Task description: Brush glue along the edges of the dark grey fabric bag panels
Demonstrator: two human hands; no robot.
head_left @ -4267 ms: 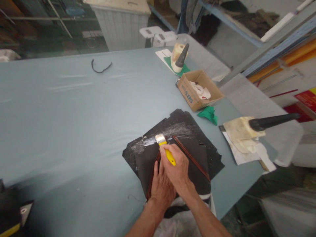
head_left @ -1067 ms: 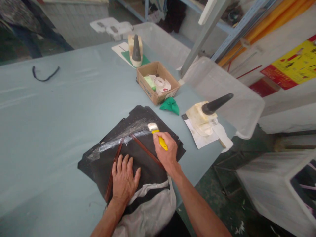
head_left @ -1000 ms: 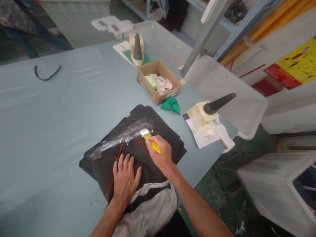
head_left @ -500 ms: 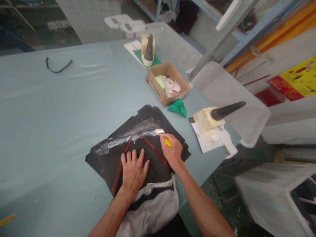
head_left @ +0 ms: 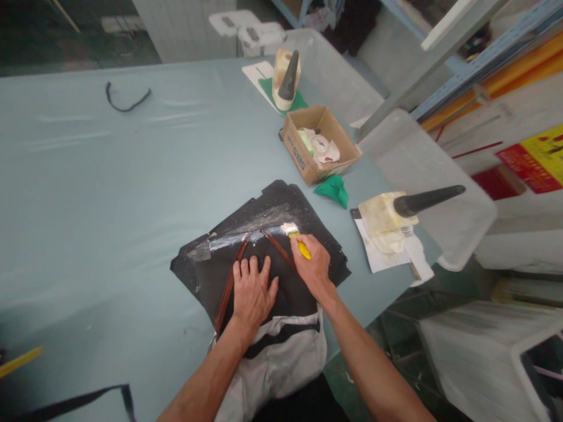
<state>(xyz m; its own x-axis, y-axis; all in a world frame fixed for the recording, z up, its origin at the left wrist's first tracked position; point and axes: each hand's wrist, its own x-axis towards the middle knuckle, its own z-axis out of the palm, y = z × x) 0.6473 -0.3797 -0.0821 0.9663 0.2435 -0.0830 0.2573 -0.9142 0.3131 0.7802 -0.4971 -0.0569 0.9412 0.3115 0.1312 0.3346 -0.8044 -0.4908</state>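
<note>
My right hand (head_left: 313, 262) is closed around a yellow-handled brush (head_left: 303, 249), whose pale bristles rest on a white smeared band (head_left: 229, 241) across a dark panel (head_left: 275, 202). My left hand (head_left: 254, 288) lies on the same panel with its fingers spread, holding nothing. Two reddish-brown strips (head_left: 229, 287) run up to the band, one beside the left hand's fingers and one passing towards the right hand. Grey and black fabric (head_left: 292, 349) lies under my forearms at the panel's near edge.
Beyond the panel stand a cardboard box (head_left: 308, 170) with tape and scraps, a green cloth (head_left: 334, 190) and a pale block with a dark cone (head_left: 288, 79). Another such block (head_left: 382, 217) sits on white card to the right. Plastic bins (head_left: 431, 170) line the table edge.
The view has shifted, so the table items appear further right. The brush tip stays near the right end of the white band. A black strap now shows at the lower left.
</note>
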